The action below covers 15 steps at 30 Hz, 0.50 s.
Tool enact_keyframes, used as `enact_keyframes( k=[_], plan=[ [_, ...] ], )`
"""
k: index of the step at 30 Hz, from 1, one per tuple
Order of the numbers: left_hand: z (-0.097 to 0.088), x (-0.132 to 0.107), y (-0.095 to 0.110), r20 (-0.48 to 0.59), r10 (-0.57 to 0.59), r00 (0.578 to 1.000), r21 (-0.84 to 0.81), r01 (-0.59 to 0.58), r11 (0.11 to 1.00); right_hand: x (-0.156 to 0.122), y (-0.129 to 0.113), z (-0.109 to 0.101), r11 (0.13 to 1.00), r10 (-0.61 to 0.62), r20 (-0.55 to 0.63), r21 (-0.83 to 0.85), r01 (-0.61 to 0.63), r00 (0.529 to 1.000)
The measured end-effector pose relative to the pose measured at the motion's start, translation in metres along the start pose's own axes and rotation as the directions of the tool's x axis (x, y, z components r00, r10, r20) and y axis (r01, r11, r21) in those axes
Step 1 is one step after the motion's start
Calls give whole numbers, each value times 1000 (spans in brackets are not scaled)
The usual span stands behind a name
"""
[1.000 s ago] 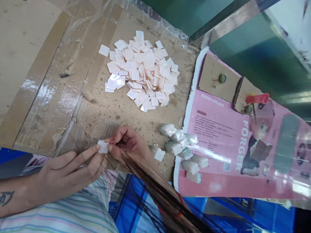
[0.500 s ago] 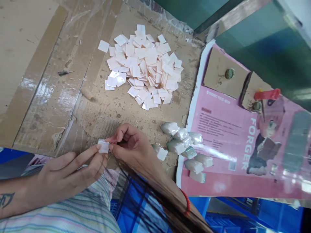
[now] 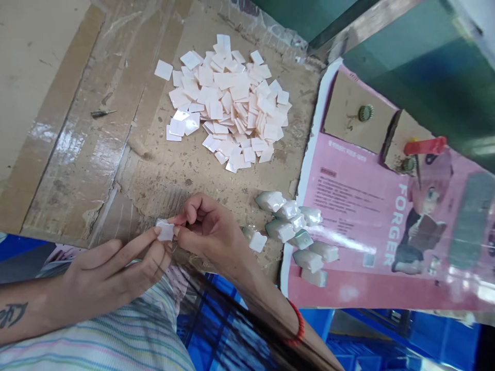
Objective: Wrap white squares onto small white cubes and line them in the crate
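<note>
Between the fingertips of both hands is a small white block-like piece (image 3: 165,230) with a flat square face turned up. My left hand (image 3: 116,265) grips it from the left with thumb and fingers, and my right hand (image 3: 209,224) pinches its right edge between thumb and forefinger. Its underside is hidden by the fingers. Beyond the hands lies a loose heap of thin, pale pink-white square pieces (image 3: 232,103). Right of my right hand sits a group of small white and greenish blocks (image 3: 281,230), with one block (image 3: 256,240) close beside my wrist.
A worn, taped cardboard sheet (image 3: 162,170) covers the table. A small pointed metal bit (image 3: 102,113) lies at left. On the pink printed poster (image 3: 344,206) are cardboard pieces (image 3: 358,111), a round green-rimmed part (image 3: 365,113) and a red tool (image 3: 425,146). Blue bins (image 3: 216,319) stand below the edge.
Both hands keep almost the same hold on the small white piece, with only slight finger movement. The view has shifted a little. Strands of hair have swung across the right forearm.
</note>
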State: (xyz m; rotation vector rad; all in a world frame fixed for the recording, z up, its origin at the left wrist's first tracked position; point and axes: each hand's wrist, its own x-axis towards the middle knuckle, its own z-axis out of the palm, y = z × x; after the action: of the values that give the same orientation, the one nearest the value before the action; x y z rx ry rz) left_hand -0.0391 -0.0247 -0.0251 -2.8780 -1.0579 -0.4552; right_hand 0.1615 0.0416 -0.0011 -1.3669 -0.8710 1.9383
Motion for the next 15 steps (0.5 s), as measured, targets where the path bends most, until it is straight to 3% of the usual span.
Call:
enact_keyframes(
  k=[5, 15],
  plan=[
    [1, 0, -1, 11, 46, 999, 68, -47, 997, 2, 1, 0, 999, -26, 0, 37, 26, 1000],
    [4, -2, -10, -21, 41, 999, 6, -41, 999, 1, -6, 2, 999, -23, -11, 41, 23, 1000]
  ],
)
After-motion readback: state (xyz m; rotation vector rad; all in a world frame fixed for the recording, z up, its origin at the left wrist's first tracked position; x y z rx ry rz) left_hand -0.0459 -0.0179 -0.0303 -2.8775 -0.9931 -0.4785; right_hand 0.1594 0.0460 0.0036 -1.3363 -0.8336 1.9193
